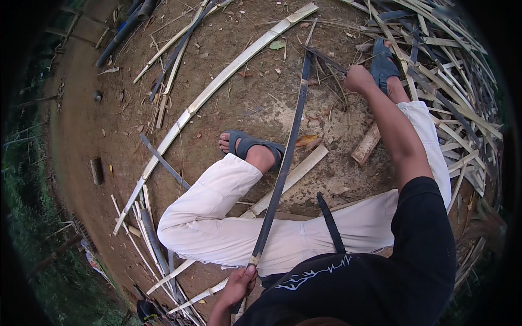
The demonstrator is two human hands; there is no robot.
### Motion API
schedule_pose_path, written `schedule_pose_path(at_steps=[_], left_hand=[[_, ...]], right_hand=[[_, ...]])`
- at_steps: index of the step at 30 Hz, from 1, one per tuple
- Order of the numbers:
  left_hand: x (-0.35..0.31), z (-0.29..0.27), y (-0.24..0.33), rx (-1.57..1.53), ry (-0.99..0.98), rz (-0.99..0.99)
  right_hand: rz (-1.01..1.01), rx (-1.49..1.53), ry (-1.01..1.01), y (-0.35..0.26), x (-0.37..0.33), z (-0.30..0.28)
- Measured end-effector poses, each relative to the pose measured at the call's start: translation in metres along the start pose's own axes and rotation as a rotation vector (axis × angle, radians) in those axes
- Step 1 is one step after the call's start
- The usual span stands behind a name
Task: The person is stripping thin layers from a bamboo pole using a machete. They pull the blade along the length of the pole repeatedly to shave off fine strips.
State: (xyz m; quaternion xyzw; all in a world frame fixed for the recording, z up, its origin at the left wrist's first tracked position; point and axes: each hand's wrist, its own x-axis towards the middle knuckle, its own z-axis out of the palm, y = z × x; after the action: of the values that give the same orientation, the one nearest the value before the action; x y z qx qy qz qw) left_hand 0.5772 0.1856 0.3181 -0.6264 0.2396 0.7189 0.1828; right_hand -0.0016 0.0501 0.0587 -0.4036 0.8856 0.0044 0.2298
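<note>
My left hand (240, 283) is closed round the near end of a long, dark-skinned bamboo strip (283, 168). The strip slants away from my lap, past my sandalled left foot (253, 149), to the far ground. Closed on the handle of a knife, my right hand (360, 80) is out at arm's length by my right foot (384, 65). The knife's dark blade (329, 61) points left, its tip at the strip's far end; whether it cuts in cannot be seen. Between my legs, a pale split bamboo piece (299, 176) passes under the strip.
A heap of bamboo strips (451, 98) covers the right side. One long pale strip (187, 114) curves across the left, with more strips (155, 244) by my left knee. A short bamboo piece (367, 144) lies near my right shin. A black strap-like piece (330, 223) crosses my lap.
</note>
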Motion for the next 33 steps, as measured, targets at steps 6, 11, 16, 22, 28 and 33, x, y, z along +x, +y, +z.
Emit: schedule_pose_path(at_steps=[6,11,16,22,28,33], left_hand=[[0.004,-0.004,-0.028,0.033,0.044,0.012],[0.004,-0.008,-0.034,-0.005,0.047,-0.001],[0.004,-0.011,-0.034,-0.12,-0.058,-0.029],[0.01,-0.01,-0.045,-0.196,-0.13,-0.078],[0.007,-0.01,-0.039,-0.143,-0.102,-0.045],[0.011,-0.015,-0.047,-0.282,-0.202,-0.13]], right_hand=[[-0.184,0.043,-0.078,-0.021,-0.062,0.015],[-0.439,-0.05,-0.118,-0.04,-0.129,0.018],[-0.358,-0.004,-0.034,-0.027,-0.094,0.024],[-0.499,-0.034,-0.031,-0.038,-0.146,0.03],[-0.075,0.041,-0.024,0.001,-0.068,0.033],[-0.349,-0.001,-0.101,-0.021,-0.137,0.024]])
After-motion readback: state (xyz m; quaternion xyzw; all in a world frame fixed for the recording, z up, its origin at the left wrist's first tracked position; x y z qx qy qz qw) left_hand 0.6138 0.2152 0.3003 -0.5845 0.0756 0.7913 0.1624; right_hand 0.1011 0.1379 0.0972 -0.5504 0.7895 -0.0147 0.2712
